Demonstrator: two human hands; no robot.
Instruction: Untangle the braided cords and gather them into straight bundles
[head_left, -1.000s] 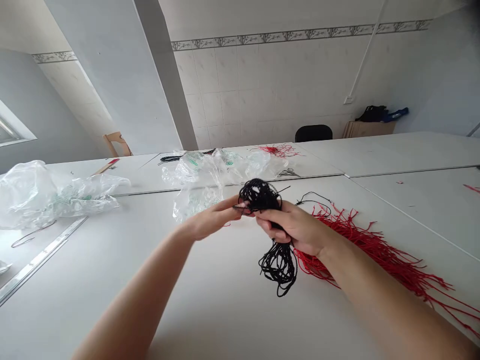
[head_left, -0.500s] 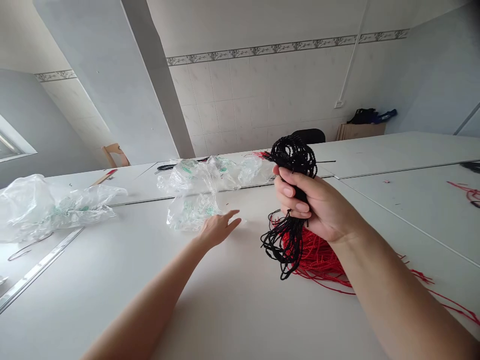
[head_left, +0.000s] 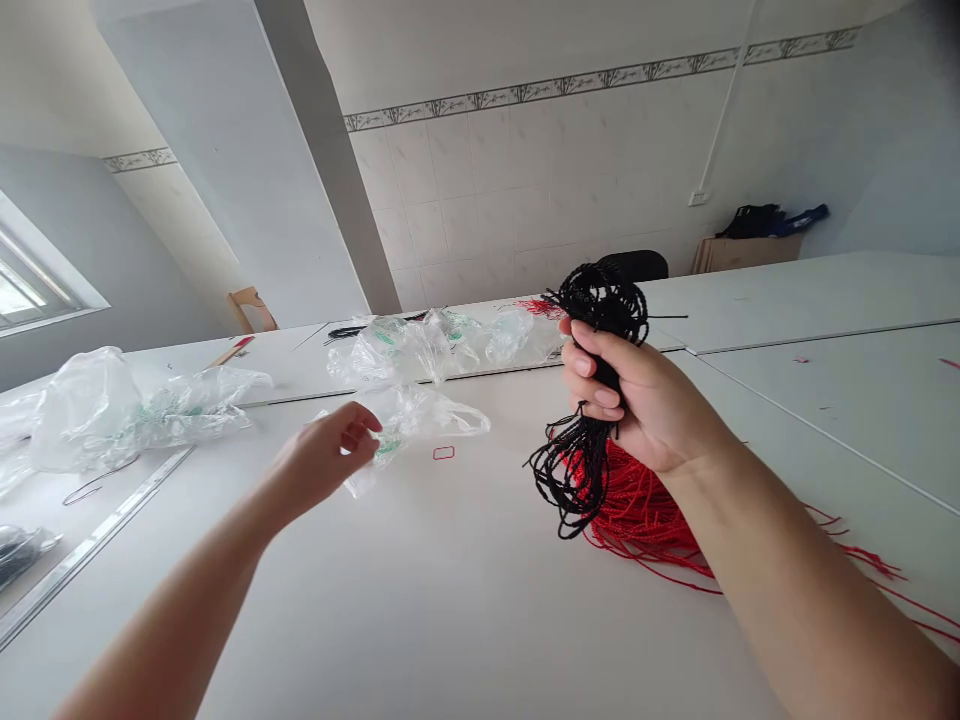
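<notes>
My right hand (head_left: 611, 375) is closed around a bundle of black braided cords (head_left: 604, 300), held above the table. Loops stick out above the fist, and looser strands hang below it. Behind and under the hanging strands lies a pile of red cords (head_left: 637, 510). My left hand (head_left: 337, 445) is over the near side of a crumpled clear plastic bag (head_left: 420, 408) with green print. Its fingers are loosely curled, with a gap between them and the thumb. The hand hides part of this bag.
More clear bags (head_left: 435, 340) lie across the table seam. Another bag (head_left: 90, 410) sits at the left by a metal strip (head_left: 97, 540). A small red-outlined rectangle (head_left: 444, 453) is on the white table (head_left: 420, 600). A dark packet (head_left: 22, 550) lies at the left edge.
My left hand has moved left and its fingers have curled. The near bag lies differently, with a loop toward the right, and the red-outlined rectangle now shows. My right hand still grips the black cords.
</notes>
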